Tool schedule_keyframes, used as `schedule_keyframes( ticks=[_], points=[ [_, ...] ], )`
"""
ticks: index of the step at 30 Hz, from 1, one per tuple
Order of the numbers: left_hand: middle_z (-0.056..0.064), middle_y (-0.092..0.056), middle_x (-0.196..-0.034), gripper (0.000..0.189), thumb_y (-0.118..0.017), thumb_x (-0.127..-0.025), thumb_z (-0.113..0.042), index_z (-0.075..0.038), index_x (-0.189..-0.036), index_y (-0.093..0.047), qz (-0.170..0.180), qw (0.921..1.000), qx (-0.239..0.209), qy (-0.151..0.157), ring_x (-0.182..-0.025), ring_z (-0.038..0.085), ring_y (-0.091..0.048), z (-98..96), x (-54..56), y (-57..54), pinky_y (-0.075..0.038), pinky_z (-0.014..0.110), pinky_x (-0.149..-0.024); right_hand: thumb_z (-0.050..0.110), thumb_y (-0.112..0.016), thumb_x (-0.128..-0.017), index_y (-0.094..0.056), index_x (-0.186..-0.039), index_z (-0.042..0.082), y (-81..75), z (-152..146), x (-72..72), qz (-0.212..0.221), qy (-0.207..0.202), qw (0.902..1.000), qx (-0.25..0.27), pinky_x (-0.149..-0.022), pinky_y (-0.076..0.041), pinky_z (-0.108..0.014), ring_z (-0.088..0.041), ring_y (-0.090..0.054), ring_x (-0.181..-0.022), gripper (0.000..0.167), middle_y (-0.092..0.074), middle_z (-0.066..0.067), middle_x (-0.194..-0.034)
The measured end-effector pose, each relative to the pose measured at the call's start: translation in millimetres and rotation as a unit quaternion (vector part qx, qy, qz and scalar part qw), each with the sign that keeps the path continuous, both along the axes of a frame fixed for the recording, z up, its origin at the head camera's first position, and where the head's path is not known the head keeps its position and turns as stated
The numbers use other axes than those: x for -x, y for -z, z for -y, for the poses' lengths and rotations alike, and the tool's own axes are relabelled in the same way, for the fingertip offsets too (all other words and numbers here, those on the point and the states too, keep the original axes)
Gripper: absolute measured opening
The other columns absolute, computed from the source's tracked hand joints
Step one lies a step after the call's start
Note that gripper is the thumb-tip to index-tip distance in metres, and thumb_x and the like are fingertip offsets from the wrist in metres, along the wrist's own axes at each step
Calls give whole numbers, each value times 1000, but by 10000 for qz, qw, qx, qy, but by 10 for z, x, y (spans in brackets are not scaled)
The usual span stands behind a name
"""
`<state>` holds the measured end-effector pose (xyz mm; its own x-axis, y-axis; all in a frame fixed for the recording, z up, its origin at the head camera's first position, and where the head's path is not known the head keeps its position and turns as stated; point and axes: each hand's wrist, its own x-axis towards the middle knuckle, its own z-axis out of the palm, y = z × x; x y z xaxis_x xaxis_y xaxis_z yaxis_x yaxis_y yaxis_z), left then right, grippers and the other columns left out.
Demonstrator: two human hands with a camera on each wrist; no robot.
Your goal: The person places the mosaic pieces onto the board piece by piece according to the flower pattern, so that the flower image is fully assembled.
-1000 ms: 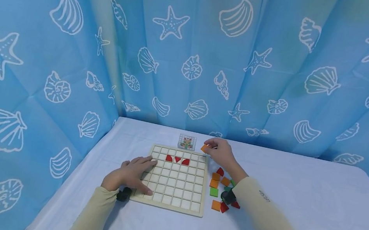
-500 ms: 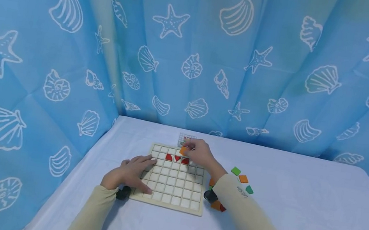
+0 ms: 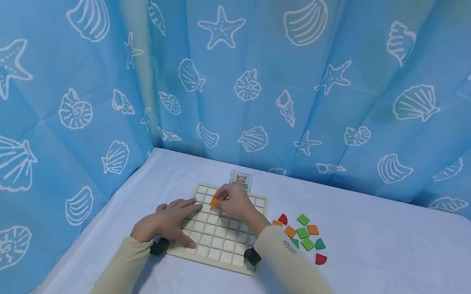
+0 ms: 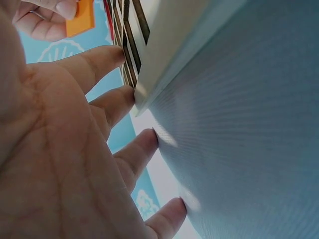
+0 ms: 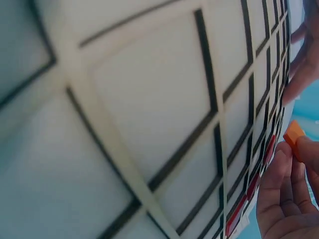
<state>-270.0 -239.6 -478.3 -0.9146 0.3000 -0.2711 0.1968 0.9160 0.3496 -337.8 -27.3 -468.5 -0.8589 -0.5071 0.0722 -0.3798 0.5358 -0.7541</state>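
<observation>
A pale wooden grid board [image 3: 216, 243] lies on the white table. My right hand [image 3: 237, 202] pinches an orange square tile [image 3: 214, 203] between thumb and fingers, over the board's upper left cells. In the right wrist view that orange tile [image 5: 293, 132] is tilted, just off the grid, near red tiles [image 5: 269, 148] set in a row of cells; the right hand covers them in the head view. My left hand [image 3: 171, 221] rests with spread fingers on the board's left side. In the left wrist view, two of its fingertips [image 4: 128, 94] touch the board's edge and two reach the cloth.
A small card with a gridded picture [image 3: 243, 178] stands behind the board. Loose green, orange and red tiles [image 3: 307, 244] lie scattered to the board's right. A blue shell-patterned curtain [image 3: 246, 68] hangs behind and left of the table. Black wrist cameras [image 3: 252, 256] sit near the board's lower corners.
My right hand has carried the orange tile leftward from beyond the board's top right corner to its upper left cells. More loose tiles have come into view. The left hand has stayed put.
</observation>
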Motion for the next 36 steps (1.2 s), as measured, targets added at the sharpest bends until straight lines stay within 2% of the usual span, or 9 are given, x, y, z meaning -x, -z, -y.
schedule_keyframes(
  ticks=[9,16,22,36],
  points=[
    [5,-23,-165,107,-85,-68,-57,-24,-155,-33,22,10000,-30,-50,-151,34,-19,-19,6,-9,-17,69,-113,6,-69,-90,-70,-97,5,1,15,-70,123,39,9997,-193,-71,-51,-29,-14,-60,-77,7,-67,-4,-87],
    [6,-24,-164,107,-85,-68,-56,-23,-155,-33,36,9999,-15,-96,-151,35,-19,-33,-15,-31,-17,69,-113,8,-69,-90,-71,-96,7,26,5,-54,248,94,9987,-429,-74,-51,-30,-13,-60,-77,6,-68,-2,-87],
    [6,-24,-164,107,-86,-67,-55,-23,-155,-33,43,9999,16,-136,-150,34,-20,-51,-23,-57,-18,69,-113,6,-70,-89,-76,-94,7,68,-3,-42,169,211,9981,-549,-80,-56,-35,-18,-67,-89,8,-73,-5,-94],
    [6,-23,-165,106,-85,-70,-55,-23,-156,-31,64,9999,39,-96,-151,34,-18,-35,-19,-44,-16,68,-113,8,-76,-84,-73,-99,8,91,-42,-31,417,181,9985,-310,-83,-54,-35,-15,-63,-89,15,-70,-3,-96]
  ],
)
